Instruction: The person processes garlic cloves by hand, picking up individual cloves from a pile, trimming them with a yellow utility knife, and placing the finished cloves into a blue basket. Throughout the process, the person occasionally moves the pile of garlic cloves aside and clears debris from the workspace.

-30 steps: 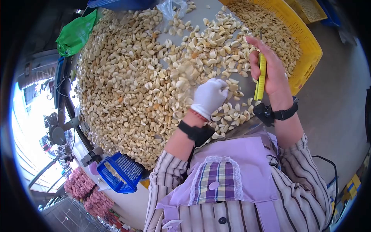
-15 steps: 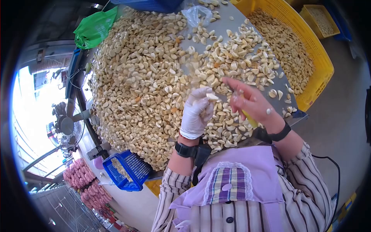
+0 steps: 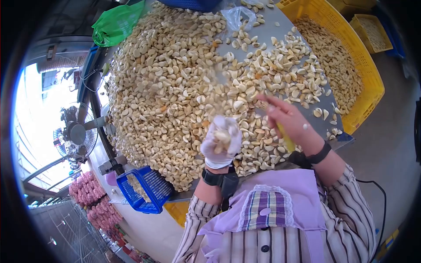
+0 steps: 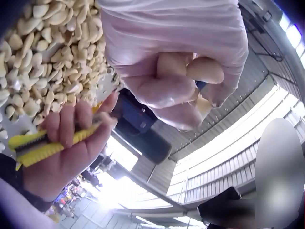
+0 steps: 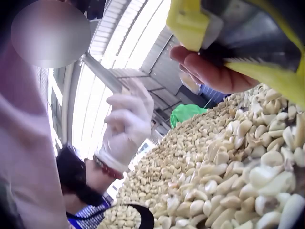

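Note:
Several peeled garlic cloves [image 4: 205, 70] sit in the curled fingers of my white-gloved left hand [image 3: 217, 154], palm turned up near the table's front edge. To its right, my bare right hand [image 3: 290, 120] grips a yellow utility knife [image 4: 45, 153] under its curled fingers. A pale clove [image 5: 189, 82] shows at the right fingertips. Both hands are above a wide heap of loose garlic cloves [image 3: 171, 94] on the grey table [image 3: 263, 33]. In the right wrist view the yellow knife body fills the upper right corner.
A yellow crate [image 3: 373, 81] full of cloves stands beyond the table's right edge. At the left front is a blue basket [image 3: 160, 188]. A green bag [image 3: 117, 24] and a clear plastic bag [image 3: 239, 17] lie at the back. A fan [image 3: 77, 133] stands at left.
My left hand has come back from the heap, turned palm up and now holds cloves. My right hand, with the knife, has swung from the crate side toward the left hand.

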The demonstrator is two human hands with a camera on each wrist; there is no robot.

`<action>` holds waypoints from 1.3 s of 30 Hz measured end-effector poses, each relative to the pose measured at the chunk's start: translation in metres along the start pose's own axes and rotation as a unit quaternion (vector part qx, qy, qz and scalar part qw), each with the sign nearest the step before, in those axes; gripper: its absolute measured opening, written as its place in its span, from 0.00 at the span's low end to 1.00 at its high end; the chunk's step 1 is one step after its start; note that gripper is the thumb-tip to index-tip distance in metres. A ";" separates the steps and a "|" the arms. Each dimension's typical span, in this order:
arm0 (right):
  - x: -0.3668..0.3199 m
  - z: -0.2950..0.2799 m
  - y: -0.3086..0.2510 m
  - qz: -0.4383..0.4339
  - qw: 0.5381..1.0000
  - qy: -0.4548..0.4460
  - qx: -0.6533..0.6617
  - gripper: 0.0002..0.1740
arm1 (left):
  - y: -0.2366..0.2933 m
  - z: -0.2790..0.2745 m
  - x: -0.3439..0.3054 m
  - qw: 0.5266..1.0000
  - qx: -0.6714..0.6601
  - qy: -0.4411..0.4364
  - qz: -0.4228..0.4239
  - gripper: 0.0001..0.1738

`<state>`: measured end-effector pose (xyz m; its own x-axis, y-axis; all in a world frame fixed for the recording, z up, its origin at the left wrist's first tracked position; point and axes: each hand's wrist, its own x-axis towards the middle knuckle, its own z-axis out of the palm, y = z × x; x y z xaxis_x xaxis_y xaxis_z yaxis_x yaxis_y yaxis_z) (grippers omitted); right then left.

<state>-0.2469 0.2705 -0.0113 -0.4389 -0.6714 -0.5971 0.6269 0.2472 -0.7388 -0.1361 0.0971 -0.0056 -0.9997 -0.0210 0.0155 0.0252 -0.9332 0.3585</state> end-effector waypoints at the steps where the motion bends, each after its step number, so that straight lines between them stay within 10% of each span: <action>1: 0.000 -0.005 -0.005 -0.019 0.998 0.018 0.058 0.24 | 0.005 0.003 0.000 0.996 -0.036 0.081 0.024 0.06; 4: 0.006 -0.016 -0.006 -0.036 0.985 0.043 0.166 0.22 | 0.031 -0.038 0.001 0.956 0.220 0.189 0.037 0.07; 6: 0.007 -0.019 -0.011 -0.064 0.977 0.053 0.194 0.22 | 0.019 -0.041 0.025 0.693 0.654 0.302 0.007 0.13; 7: 0.007 -0.018 -0.014 -0.073 0.976 0.051 0.198 0.21 | 0.009 -0.046 0.025 0.693 0.654 0.302 0.009 0.13; 9: 0.008 -0.019 -0.015 -0.084 0.975 0.051 0.201 0.21 | -0.007 -0.061 0.026 0.450 0.888 0.095 0.013 0.17; 14: 0.008 -0.025 -0.010 -0.093 0.965 0.069 0.234 0.22 | -0.010 -0.072 0.014 0.638 0.746 0.190 -0.015 0.15; 16: 0.007 -0.027 -0.009 -0.108 0.971 0.058 0.203 0.21 | 0.006 -0.051 0.016 0.793 0.475 0.352 -0.146 0.15; 17: 0.006 -0.026 -0.008 -0.108 0.971 0.058 0.205 0.21 | 0.015 -0.045 0.014 0.886 0.323 0.296 -0.151 0.12; 26: -0.002 0.011 0.004 -0.191 0.953 -0.036 -0.232 0.36 | 0.004 -0.017 -0.004 0.946 0.190 0.256 -0.054 0.09; 28: -0.003 0.014 0.006 -0.187 0.948 -0.044 -0.252 0.37 | 0.001 -0.008 -0.005 0.877 0.339 0.312 -0.139 0.07; 30: 0.001 0.012 0.013 -0.200 0.952 -0.027 -0.228 0.38 | -0.003 -0.016 -0.011 0.754 0.617 0.133 -0.184 0.14; 32: 0.003 0.009 0.008 -0.209 0.961 -0.008 -0.179 0.36 | 0.003 -0.025 -0.014 0.542 0.791 0.162 -0.233 0.20; 34: 0.001 0.001 -0.001 -0.159 0.984 0.072 -0.019 0.30 | 0.018 -0.048 -0.012 0.514 0.800 0.309 -0.018 0.20; 35: 0.002 -0.004 -0.002 -0.159 0.984 0.077 -0.021 0.30 | 0.028 -0.060 -0.006 0.411 0.860 0.301 0.021 0.19; 39: 0.002 -0.019 -0.011 -0.167 0.972 0.107 0.127 0.24 | -0.008 -0.071 0.043 0.372 0.910 0.179 0.029 0.18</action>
<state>-0.2668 0.2794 -0.0101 -0.7518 -0.5170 -0.4093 0.5534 -0.1573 -0.8179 -0.1793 0.0780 -0.0743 -0.9255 -0.3734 0.0635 -0.3169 0.8551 0.4104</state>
